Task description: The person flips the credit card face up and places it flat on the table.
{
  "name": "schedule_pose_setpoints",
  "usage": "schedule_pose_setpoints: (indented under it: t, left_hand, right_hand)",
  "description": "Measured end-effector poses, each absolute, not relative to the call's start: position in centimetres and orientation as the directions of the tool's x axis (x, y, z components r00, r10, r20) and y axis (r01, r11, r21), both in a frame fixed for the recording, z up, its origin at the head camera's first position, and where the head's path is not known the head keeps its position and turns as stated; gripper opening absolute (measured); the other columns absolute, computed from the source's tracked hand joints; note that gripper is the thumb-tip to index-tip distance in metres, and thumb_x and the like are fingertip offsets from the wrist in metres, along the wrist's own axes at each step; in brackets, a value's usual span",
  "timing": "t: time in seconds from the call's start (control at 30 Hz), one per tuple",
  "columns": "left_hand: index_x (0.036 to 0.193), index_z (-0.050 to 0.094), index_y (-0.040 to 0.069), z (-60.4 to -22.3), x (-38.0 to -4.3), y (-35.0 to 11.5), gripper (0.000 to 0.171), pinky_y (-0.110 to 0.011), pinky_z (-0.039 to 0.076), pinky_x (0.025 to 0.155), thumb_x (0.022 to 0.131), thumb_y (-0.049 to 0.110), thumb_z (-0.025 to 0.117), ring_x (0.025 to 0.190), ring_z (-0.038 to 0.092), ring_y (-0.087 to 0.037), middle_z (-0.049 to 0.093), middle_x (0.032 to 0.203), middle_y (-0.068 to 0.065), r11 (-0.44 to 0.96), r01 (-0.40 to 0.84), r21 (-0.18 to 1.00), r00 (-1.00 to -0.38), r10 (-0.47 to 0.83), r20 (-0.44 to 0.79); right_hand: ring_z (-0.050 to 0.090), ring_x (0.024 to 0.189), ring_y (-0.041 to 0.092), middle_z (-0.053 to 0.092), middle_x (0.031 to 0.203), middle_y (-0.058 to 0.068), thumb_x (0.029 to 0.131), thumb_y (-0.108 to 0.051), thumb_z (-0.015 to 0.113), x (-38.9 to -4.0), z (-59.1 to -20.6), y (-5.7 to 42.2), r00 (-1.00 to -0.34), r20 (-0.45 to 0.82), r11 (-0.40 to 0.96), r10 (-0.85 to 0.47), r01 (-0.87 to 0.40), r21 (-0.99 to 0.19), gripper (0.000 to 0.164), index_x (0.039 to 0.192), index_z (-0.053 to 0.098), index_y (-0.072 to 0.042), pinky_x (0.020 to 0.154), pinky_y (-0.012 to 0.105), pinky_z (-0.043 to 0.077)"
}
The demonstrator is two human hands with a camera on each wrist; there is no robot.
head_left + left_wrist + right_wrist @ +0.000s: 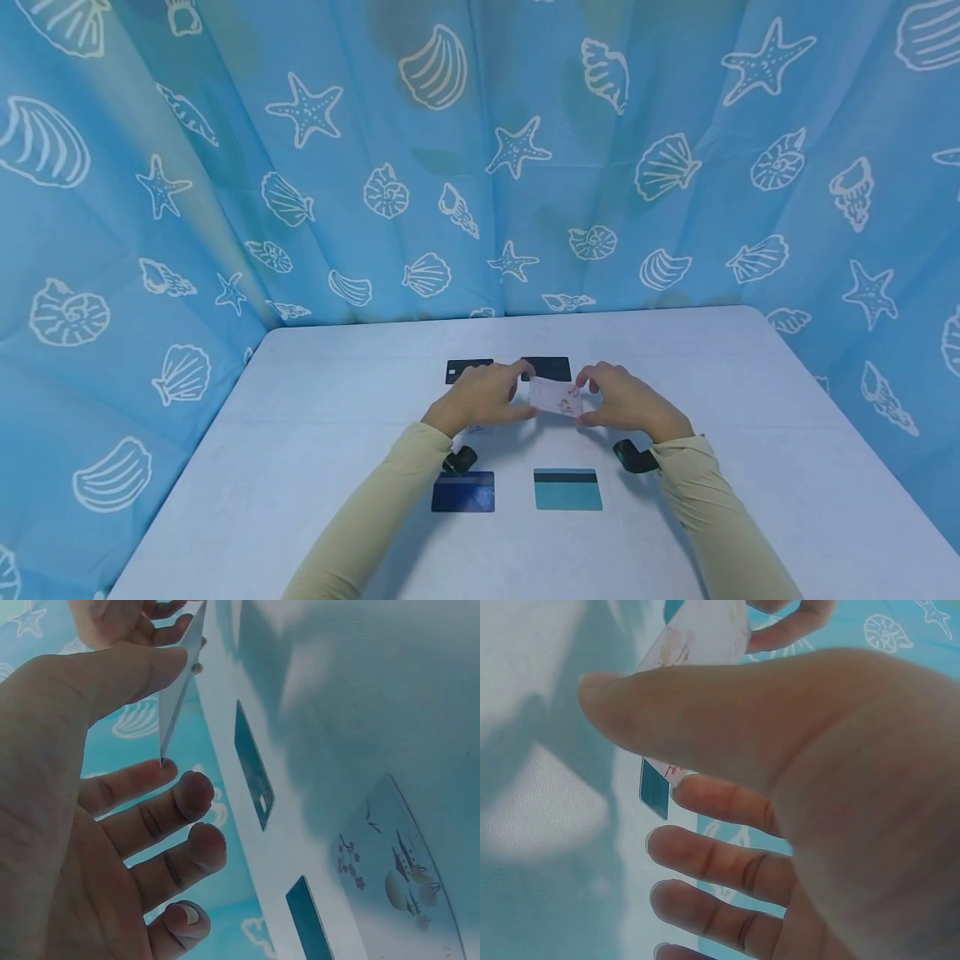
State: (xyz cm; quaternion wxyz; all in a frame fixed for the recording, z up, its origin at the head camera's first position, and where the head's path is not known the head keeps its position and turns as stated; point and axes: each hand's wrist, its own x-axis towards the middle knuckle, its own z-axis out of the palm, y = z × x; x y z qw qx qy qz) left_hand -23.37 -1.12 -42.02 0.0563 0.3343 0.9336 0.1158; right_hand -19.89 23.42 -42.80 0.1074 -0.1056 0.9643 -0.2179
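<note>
Beyond a teal card on a white table, a pale patterned card is held above the surface. The left hand pinches its left end, the right hand its right. Light, even pressure should prevent bowing; holding both hands high should avoid nudging the blue card left of the teal one.

Left hand: thumb-and-fingers pinch | right hand: pinching, opposite | spare fingers: apart | forearms: angled inward
</note>
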Motion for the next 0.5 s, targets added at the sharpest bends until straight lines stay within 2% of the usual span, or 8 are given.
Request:
schedule_pose_setpoints:
  t: [0.37,0.5]
  left_hand:
    - [0.143,0.055,0.024,-42.31,-23.04,-1.11,0.062,-0.025,0.044,0.060,0.092,0.055,0.071,0.075,0.058,-0.012,0.070,0.094,0.003,0.781,0.587,0.213,-0.785,0.614,-0.085]
    - [0.142,0.057,0.023,-42.61,-23.01,-1.04,0.062,-0.025,0.043,0.061,0.091,0.056,0.072,0.075,0.058,-0.012,0.069,0.093,0.004,0.786,0.583,0.205,-0.786,0.610,-0.101]
  right_hand:
    - [0.054,0.108,0.030,0.062,0.123,0.016,0.083,-0.025,0.088,-19.96,-43.07,23.57,-0.948,-0.175,0.871,-0.266,-0.159,-0.464,0.057,0.130,0.061,-0.009,0.098,0.053,0.053]
    - [0.056,0.109,0.030,0.062,0.124,0.016,0.083,-0.025,0.088,-19.99,-43.22,23.51,-0.947,-0.178,0.872,-0.268,-0.160,-0.463,0.057,0.130,0.061,-0.009,0.101,0.054,0.053]
